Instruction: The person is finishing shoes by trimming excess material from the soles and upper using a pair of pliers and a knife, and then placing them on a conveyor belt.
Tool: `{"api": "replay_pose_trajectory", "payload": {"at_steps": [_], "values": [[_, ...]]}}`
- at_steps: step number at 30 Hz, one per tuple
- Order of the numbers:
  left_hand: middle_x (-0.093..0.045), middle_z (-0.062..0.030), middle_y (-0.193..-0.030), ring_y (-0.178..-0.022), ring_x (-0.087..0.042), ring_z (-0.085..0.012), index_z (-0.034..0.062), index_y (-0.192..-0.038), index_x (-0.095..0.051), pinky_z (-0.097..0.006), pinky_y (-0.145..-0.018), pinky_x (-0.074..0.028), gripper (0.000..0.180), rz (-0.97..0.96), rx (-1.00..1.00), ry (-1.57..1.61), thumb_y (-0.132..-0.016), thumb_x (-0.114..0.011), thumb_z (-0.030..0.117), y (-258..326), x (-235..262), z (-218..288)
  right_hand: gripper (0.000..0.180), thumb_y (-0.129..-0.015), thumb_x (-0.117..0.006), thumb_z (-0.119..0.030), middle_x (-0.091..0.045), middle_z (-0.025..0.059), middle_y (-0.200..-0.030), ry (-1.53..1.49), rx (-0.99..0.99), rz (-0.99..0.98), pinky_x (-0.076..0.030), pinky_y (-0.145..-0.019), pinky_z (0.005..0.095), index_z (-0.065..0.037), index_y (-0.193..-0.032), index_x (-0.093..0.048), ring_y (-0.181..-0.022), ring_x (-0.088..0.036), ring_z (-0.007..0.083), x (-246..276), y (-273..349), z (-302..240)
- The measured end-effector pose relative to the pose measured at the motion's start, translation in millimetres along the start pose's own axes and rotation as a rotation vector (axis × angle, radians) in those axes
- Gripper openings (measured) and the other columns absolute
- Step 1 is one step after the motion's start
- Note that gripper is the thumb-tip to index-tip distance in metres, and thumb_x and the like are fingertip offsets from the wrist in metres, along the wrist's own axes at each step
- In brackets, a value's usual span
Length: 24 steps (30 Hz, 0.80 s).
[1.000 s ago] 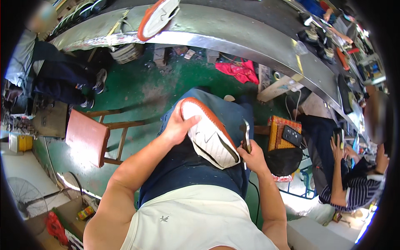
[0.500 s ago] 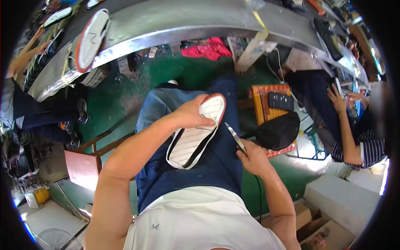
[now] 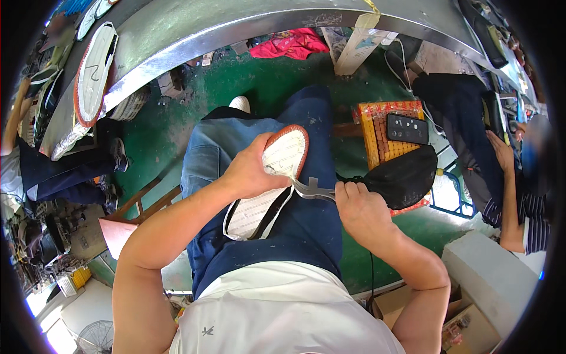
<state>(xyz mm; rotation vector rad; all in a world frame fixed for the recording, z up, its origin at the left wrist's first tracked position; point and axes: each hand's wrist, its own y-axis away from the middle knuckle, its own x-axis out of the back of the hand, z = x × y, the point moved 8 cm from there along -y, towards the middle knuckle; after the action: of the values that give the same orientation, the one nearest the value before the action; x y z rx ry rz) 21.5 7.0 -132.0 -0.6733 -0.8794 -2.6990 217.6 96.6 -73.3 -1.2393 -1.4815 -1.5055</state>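
Fingers of the left hand (image 3: pixel 250 174) wrap the sole's (image 3: pixel 268 183) edge, pinning it on the lap; right hand (image 3: pixel 356 206) is fisted tight around scissors (image 3: pixel 312 190), blades at the rim. Looks light, bendy, rubbery — best gripped mid-length. Both forearms bent inward. Beyond, a phone (image 3: pixel 407 128) on a stool.

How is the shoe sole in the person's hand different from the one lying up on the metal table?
The held shoe sole rests over the person's lap, gripped by the left hand, while the sole on the metal table lies alone, untouched. The right hand presses a metal tool against the held sole's edge; no tool touches the table one. Both are white with an orange-red rim.
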Motion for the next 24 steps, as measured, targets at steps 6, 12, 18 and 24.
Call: {"api": "replay_pose_trajectory", "payload": {"at_steps": [6,12,18,24], "values": [[-0.048,-0.0213,-0.141,-0.131,-0.052,-0.0402,0.0119,-0.158,-0.027,-0.044,-0.108,-0.047,0.105,0.127,0.206,-0.318,-0.073,-0.087,0.024,17.8,15.3,30.5,0.016,-0.082,-0.064,-0.012,-0.062,0.0075,-0.085,-0.109,0.145,-0.07,-0.056,-0.062,0.0309,-0.004,-0.096,-0.059,-0.082,-0.067,0.0213,-3.4,-24.2,19.6],[-0.051,-0.019,-0.142,-0.132,-0.052,-0.0362,0.0097,-0.157,-0.03,-0.043,-0.111,-0.044,0.104,0.188,0.18,-0.165,-0.071,-0.088,0.021,0.7,22.4,8.5,0.013,-0.082,-0.063,-0.01,-0.065,0.0111,-0.087,-0.311,0.282,-0.142,-0.058,-0.066,0.0338,-0.004,-0.093,-0.058,-0.083,-0.07,0.0229,-18.7,-64.5,38.5],[-0.056,-0.0159,-0.142,-0.133,-0.053,-0.0251,0.004,-0.154,-0.034,-0.037,-0.114,-0.041,0.107,0.05,0.162,0.3,-0.066,-0.094,0.015,-21.8,19.6,-35.5,0.033,-0.097,-0.054,-0.033,-0.069,0.0105,-0.085,-0.391,0.35,-0.13,-0.053,-0.061,0.0325,-0.002,-0.101,-0.064,-0.074,-0.069,0.0207,-38.7,-85.6,44.0],[-0.062,-0.0148,-0.134,-0.126,-0.059,-0.0234,0.0021,-0.151,-0.039,-0.035,-0.109,-0.045,0.103,0.009,0.177,0.25,-0.065,-0.095,0.012,-37.5,15.4,-31.8,0.018,-0.085,-0.062,-0.012,-0.069,0.014,-0.09,-0.559,0.336,-0.202,-0.057,-0.065,0.0341,-0.001,-0.099,-0.063,-0.078,-0.072,0.0257,-44.0,-64.6,81.0]]}}
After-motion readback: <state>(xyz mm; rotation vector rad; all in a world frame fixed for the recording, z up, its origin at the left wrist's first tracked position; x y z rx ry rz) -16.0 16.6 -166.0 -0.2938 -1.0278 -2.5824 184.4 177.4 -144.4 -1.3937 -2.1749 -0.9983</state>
